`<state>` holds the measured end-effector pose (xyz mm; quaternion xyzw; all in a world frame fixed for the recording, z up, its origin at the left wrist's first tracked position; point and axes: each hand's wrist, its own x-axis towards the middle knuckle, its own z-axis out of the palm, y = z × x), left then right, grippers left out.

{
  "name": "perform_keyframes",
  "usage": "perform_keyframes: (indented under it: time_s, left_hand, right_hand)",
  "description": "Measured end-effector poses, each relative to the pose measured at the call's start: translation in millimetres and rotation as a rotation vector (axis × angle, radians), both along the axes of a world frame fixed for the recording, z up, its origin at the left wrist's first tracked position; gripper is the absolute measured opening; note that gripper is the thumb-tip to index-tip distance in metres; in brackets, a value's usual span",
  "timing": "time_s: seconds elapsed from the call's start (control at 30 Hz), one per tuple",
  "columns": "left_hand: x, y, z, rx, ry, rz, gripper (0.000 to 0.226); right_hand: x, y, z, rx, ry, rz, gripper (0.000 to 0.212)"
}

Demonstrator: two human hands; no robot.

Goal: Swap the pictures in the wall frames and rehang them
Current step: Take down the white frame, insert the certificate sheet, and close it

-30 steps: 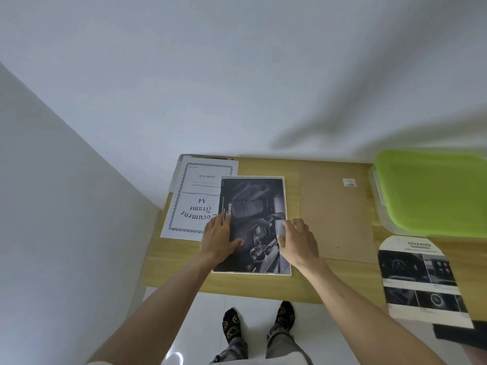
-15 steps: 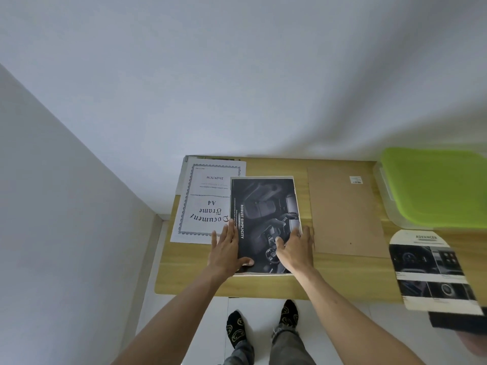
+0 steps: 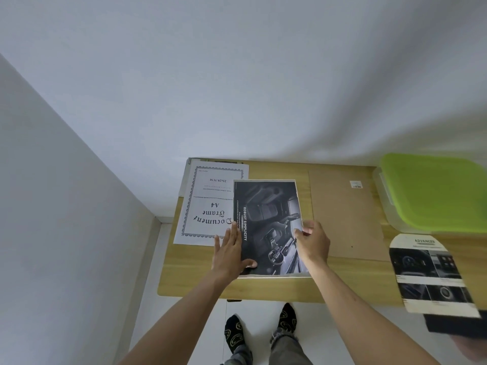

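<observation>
A dark car-interior picture (image 3: 268,214) reading "ROBUST SIMPLICITY" lies on the wooden table (image 3: 184,275), partly covering a white "Document Frame A4" sheet (image 3: 208,204). My left hand (image 3: 229,251) lies with straight fingers along the picture's left edge, its thumb on the near left corner. My right hand (image 3: 313,243) has curled fingers at the picture's right edge and pinches it with the thumb on top. A brown backing board (image 3: 342,214) lies flat to the right of the picture. A second picture (image 3: 427,270) headed "ADVANCED" rests at the table's right end.
A clear container with a green lid (image 3: 434,191) stands at the back right. A dark object (image 3: 456,325) sticks out under the second picture at the right edge. White walls close the back and left. My feet stand on the white floor before the table.
My right hand has slid from the picture's face to its right edge and curled onto it. My left hand has moved to the left edge with fingers straightened.
</observation>
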<state>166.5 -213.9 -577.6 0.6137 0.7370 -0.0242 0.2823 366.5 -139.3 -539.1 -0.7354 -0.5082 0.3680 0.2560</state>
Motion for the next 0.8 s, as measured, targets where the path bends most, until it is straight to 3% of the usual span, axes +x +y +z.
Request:
perform_keyframes:
  time_s: [0.13, 0.27, 0.4, 0.53, 0.73, 0.8]
  left_hand:
    - [-1.8, 0.8, 1.9, 0.005, -0.022, 0.003, 0.114]
    - [-4.5, -0.9, 2.3, 0.057, -0.109, 0.045, 0.111]
    - [-5.5, -3.4, 5.9, 0.170, -0.233, 0.171, 0.093]
    - [-5.5, -3.4, 19.8, 0.296, -0.340, 0.369, 0.059]
    - [-4.2, 3.1, 39.1, 0.186, -0.451, 0.664, 0.071]
    - [-0.2, 6.1, 44.2, 0.102, -0.679, 0.808, 0.065]
  right_hand:
    - [9.9, 13.8, -0.7, -0.081, -0.018, 0.015, 0.029]
    - [14.7, 25.2, 1.9, -0.239, 0.209, -0.075, 0.024]
    - [20.0, 28.4, 2.9, -0.409, 0.448, -0.144, 0.029]
    - [21.8, 24.5, 15.4, -0.409, 0.647, -0.170, 0.029]
    - [32.1, 19.5, 19.7, -0.382, 0.942, -0.209, 0.034]
    - [35.9, 16.3, 25.0, -0.366, 0.985, -0.206, 0.034]
